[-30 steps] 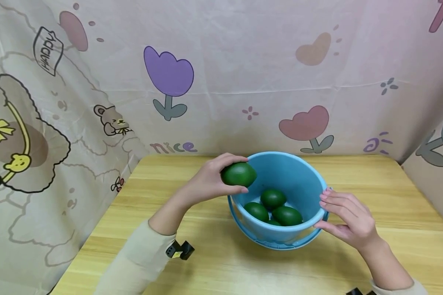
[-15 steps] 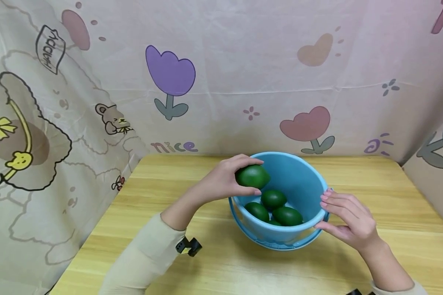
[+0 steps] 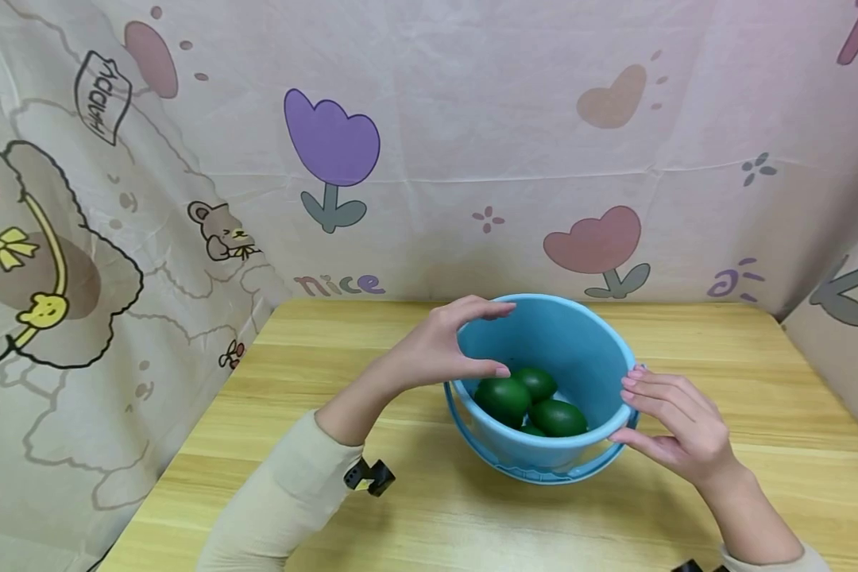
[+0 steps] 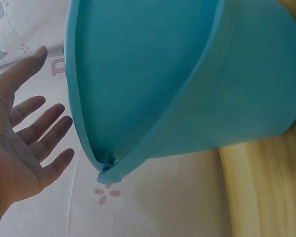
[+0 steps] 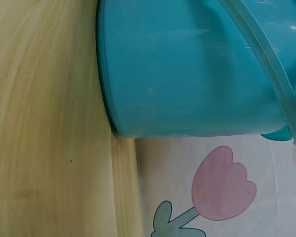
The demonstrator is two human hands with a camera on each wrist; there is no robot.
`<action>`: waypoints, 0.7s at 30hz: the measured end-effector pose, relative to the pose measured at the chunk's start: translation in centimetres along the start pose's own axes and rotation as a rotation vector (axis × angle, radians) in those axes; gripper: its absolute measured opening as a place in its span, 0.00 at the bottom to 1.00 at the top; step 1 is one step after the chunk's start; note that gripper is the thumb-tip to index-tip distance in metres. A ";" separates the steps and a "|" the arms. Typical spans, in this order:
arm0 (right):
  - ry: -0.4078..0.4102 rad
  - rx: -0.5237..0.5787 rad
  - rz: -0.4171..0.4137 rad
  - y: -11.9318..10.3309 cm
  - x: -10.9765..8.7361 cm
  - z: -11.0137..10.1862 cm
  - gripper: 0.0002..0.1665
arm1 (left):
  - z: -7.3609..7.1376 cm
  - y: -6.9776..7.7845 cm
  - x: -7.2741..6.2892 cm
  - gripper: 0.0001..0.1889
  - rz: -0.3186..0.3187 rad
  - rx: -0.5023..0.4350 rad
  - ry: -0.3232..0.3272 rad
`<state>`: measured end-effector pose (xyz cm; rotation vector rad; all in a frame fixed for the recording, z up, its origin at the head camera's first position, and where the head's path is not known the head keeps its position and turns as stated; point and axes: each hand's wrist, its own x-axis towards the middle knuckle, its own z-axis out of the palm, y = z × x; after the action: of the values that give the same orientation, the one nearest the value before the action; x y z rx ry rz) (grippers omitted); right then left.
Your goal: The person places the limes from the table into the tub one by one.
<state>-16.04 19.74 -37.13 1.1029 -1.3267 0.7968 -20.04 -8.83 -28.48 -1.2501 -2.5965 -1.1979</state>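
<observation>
A light blue bucket (image 3: 543, 451) stands on the table, with several smooth dark green fruits like avocados (image 3: 558, 419) lying inside. My left hand (image 3: 439, 342) hovers over the bucket's left rim, fingers and thumb spread apart and nothing between them. In the left wrist view the same hand (image 4: 24, 143) appears beside the mouth of the bucket (image 4: 246, 79), fingers loose. At the right rim, my right hand (image 3: 686, 429) holds the bucket with its fingertips and thumb on the edge. The right wrist view shows the bucket's side (image 5: 187, 74) but not the hand.
The bucket's handle (image 3: 543, 478) hangs down around its front. A wooden table (image 3: 314, 349) lies underneath, its back edge near a printed cloth (image 3: 436, 143). Another cloth (image 3: 114, 318) hangs along the left. A small black device (image 3: 369, 477) sits at my left sleeve.
My left hand has moved right over the bucket and let go of an avocado-like fruit, which now lies inside on the left. My right hand has stayed on the rim.
</observation>
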 end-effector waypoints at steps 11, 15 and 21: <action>0.006 0.006 -0.012 0.0 0.0 0.1 0.28 | -0.1 -0.5 -1.1 0.37 -0.050 0.027 0.018; 0.005 0.006 -0.015 0.1 0.0 0.1 0.28 | -0.2 -0.6 -1.3 0.37 -0.034 0.029 0.020; -0.009 0.011 -0.011 0.2 0.0 -0.1 0.28 | -0.2 -0.7 -1.7 0.36 -0.022 0.016 0.035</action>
<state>-16.23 19.90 -37.13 1.1223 -1.3238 0.7927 -19.41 -10.41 -29.34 -1.1896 -2.5965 -1.1895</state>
